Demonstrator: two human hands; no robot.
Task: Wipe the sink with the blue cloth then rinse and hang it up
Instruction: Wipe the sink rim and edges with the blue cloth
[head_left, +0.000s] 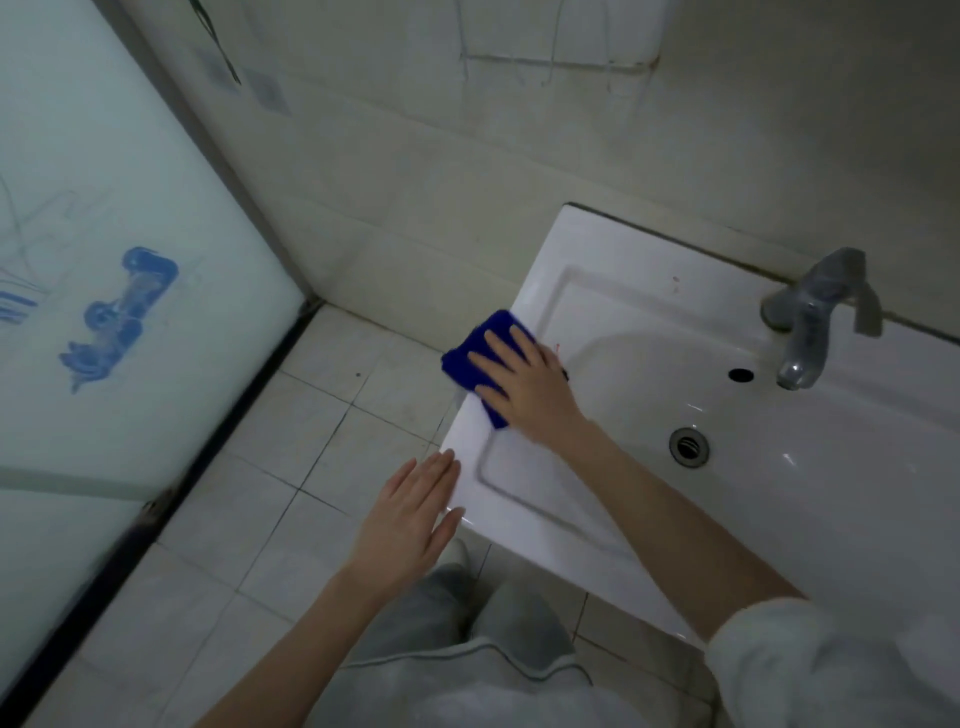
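A white ceramic sink (613, 306) fills the right side, with a drain (689, 446) in its basin. A folded blue cloth (475, 353) lies on the sink's left rim, hanging a little over the edge. My right hand (524, 384) presses flat on the cloth with straight fingers pointing left. Beside the sink's near left corner my left hand (410, 519) is flat with straight fingers, its fingertips at the rim, holding nothing.
A grey metal faucet (810, 322) stands at the back of the sink above an overflow hole (741, 374). A wire rack (556, 57) hangs on the tiled wall. A frosted glass door (104, 260) stands left; tiled floor (311, 441) lies below.
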